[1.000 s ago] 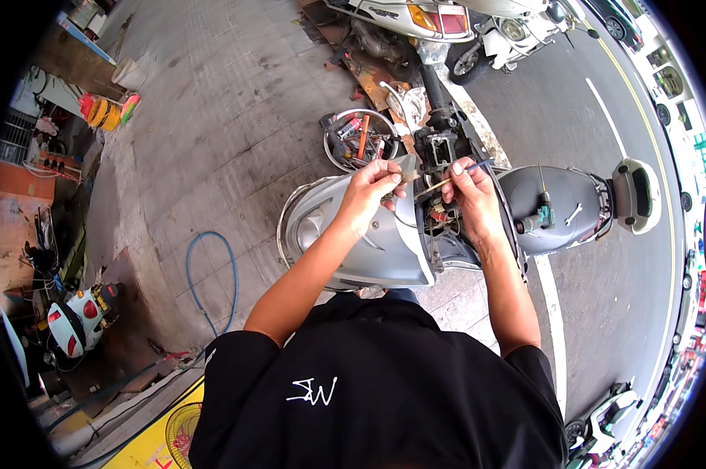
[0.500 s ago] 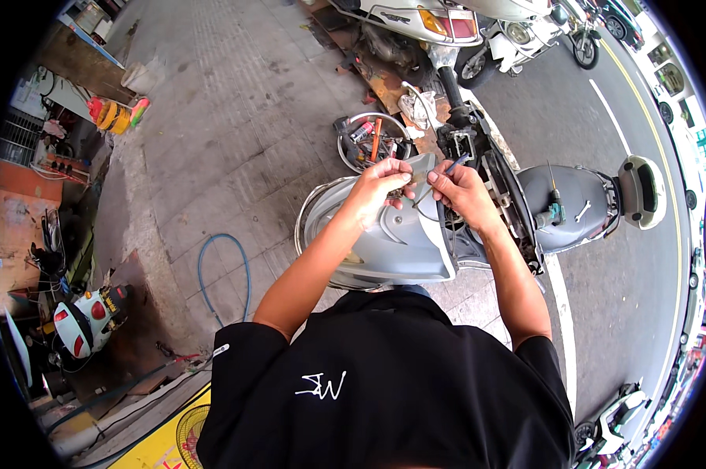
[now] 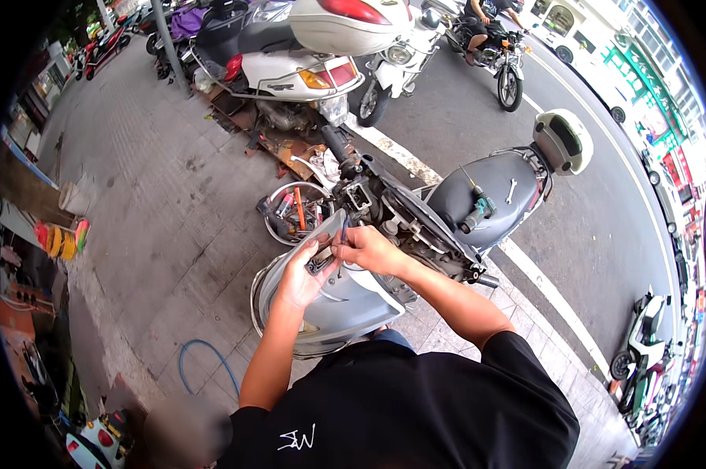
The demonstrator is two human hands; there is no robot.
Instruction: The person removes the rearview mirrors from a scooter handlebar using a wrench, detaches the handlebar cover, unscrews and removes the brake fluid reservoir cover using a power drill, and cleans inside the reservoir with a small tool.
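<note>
My left hand (image 3: 298, 280) is half cupped, palm up, over the grey front panel (image 3: 353, 297) of a scooter. Small dark metal pieces (image 3: 319, 262) lie in its fingers; their exact kind is too small to tell. My right hand (image 3: 364, 250) meets it from the right, thumb and fingers pinched at the pieces. A thin blue-grey item (image 3: 346, 227) sticks up from the right fingers, its lower part hidden. Just beyond both hands are the scooter's bare handlebar (image 3: 358, 195) and uncovered front parts.
A round tray (image 3: 272, 234) of tools and cans stands beyond my left hand. On the scooter's seat (image 3: 490, 180) lie a cordless drill (image 3: 478, 211) and a wrench (image 3: 511, 191). A white scooter (image 3: 290, 70) is parked ahead. A person rides a motorcycle (image 3: 503, 62) on the road.
My view has turned to the right, so the scooter and hands appear further left. Both hands have come together, the right fingers now at the left palm. A motorcycle rider is now nearer.
</note>
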